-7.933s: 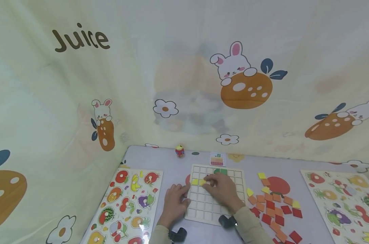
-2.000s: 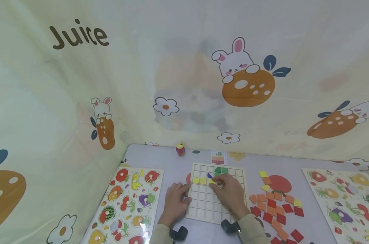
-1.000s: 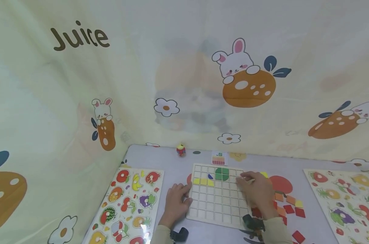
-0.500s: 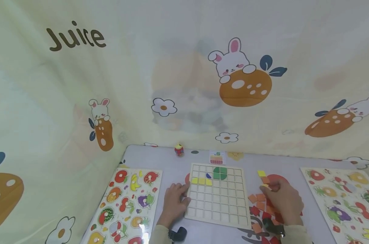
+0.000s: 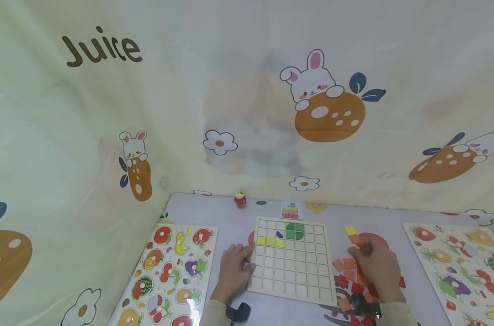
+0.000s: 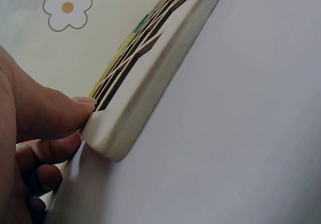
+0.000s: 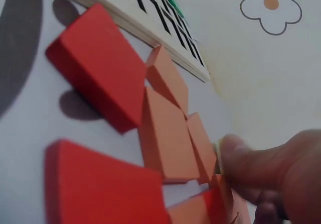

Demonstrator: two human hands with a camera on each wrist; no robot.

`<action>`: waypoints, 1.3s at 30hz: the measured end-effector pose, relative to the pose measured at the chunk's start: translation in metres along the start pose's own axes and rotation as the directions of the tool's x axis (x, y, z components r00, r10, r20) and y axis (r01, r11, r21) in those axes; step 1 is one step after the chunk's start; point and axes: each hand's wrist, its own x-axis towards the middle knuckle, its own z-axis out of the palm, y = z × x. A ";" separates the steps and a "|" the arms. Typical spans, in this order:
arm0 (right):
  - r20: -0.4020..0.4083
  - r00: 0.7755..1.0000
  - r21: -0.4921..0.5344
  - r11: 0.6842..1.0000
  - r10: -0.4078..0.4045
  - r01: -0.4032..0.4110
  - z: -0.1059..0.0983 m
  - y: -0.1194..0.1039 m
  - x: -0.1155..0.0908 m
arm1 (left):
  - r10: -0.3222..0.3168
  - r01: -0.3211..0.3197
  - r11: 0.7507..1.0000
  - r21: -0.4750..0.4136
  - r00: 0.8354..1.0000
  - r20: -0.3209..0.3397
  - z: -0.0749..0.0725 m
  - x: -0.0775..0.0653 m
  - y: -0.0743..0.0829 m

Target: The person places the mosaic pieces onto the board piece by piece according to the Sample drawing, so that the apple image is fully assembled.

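Left hand (image 5: pixel 233 270): relaxed, touching the board (image 5: pixel 291 266) at its left edge; pushing could skew it.
Right hand (image 5: pixel 376 266): pinching a yellow tile (image 5: pixel 355 246) right of the board; a slack pinch could drop it.
Orange tiles (image 5: pixel 349 274): nearer; brushing could scatter them.

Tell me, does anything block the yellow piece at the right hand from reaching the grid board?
Nothing visible: bare tabletop separates the yellow piece from the grid board; some orange tiles lie beside that path.
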 end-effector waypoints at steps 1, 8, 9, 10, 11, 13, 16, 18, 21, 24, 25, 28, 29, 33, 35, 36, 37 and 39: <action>-0.011 1.000 0.013 1.000 -0.005 0.005 0.002 0.000 0.000 | -0.002 0.002 1.000 -0.001 1.000 0.001 0.000 0.000 0.000; -0.156 0.984 0.101 0.990 -0.082 0.098 0.009 -0.004 -0.001 | -0.005 0.005 1.000 -0.001 1.000 0.003 0.001 -0.001 -0.002; -0.192 0.977 0.123 0.985 -0.093 0.118 0.010 -0.006 -0.002 | -0.004 0.004 1.000 -0.001 1.000 0.002 0.002 -0.001 -0.003; -0.223 0.970 0.155 0.979 -0.095 0.131 0.011 -0.010 -0.003 | -0.003 0.003 1.000 0.002 1.000 0.000 0.002 0.000 -0.003; -0.245 0.965 0.189 0.971 -0.095 0.144 0.012 -0.013 -0.006 | -0.002 0.002 1.000 0.003 1.000 -0.001 0.002 0.000 -0.003; -0.269 0.960 0.253 0.955 -0.084 0.154 0.013 -0.022 -0.010 | -0.002 0.002 1.000 0.003 1.000 -0.001 0.001 0.000 -0.003; -0.220 0.974 0.324 0.938 -0.051 0.122 0.018 -0.035 -0.018 | -0.007 0.007 1.000 0.001 1.000 0.001 0.000 0.000 -0.002; -0.159 0.986 0.329 0.940 -0.044 0.095 0.022 -0.043 -0.021 | -0.007 0.007 1.000 -0.008 1.000 0.002 0.000 0.000 -0.001; -0.053 0.996 0.332 0.940 -0.065 0.079 0.027 -0.051 -0.023 | 0.001 0.000 1.000 -0.014 1.000 0.002 -0.002 0.000 0.001; 0.032 0.994 0.342 0.935 -0.107 0.090 0.030 -0.058 -0.023 | 0.008 -0.008 1.000 -0.013 1.000 -0.003 -0.003 -0.001 0.002; 0.059 0.992 0.350 0.933 -0.115 0.087 0.031 -0.060 -0.024 | 0.011 -0.011 1.000 -0.011 1.000 -0.006 -0.003 -0.001 0.002; 0.108 0.983 0.370 0.924 -0.149 0.100 0.037 -0.067 -0.025 | 0.016 -0.016 1.000 -0.006 1.000 -0.012 -0.002 -0.001 0.002; 0.117 0.980 0.370 0.923 -0.160 0.106 0.039 -0.069 -0.026 | 0.017 -0.017 1.000 -0.006 1.000 -0.013 -0.002 -0.001 0.001; 0.124 0.967 0.343 0.924 -0.222 0.168 0.051 -0.077 -0.029 | 0.010 -0.010 1.000 -0.007 1.000 -0.008 -0.001 -0.001 0.000; 0.130 0.961 0.322 0.927 -0.244 0.192 0.057 -0.081 -0.030 | 0.009 -0.009 1.000 -0.005 1.000 -0.007 -0.001 0.000 -0.001; 0.131 0.958 0.313 0.928 -0.255 0.204 0.061 -0.082 -0.030 | 0.007 -0.007 1.000 -0.004 1.000 -0.005 -0.001 0.000 -0.001; 0.136 0.956 0.303 0.930 -0.260 0.210 0.064 -0.084 -0.031 | 0.006 -0.006 1.000 -0.002 1.000 -0.004 -0.001 0.000 -0.001; 0.140 0.955 0.276 0.937 -0.261 0.216 0.070 -0.086 -0.031 | 0.002 -0.002 1.000 0.000 1.000 0.001 0.000 0.000 -0.001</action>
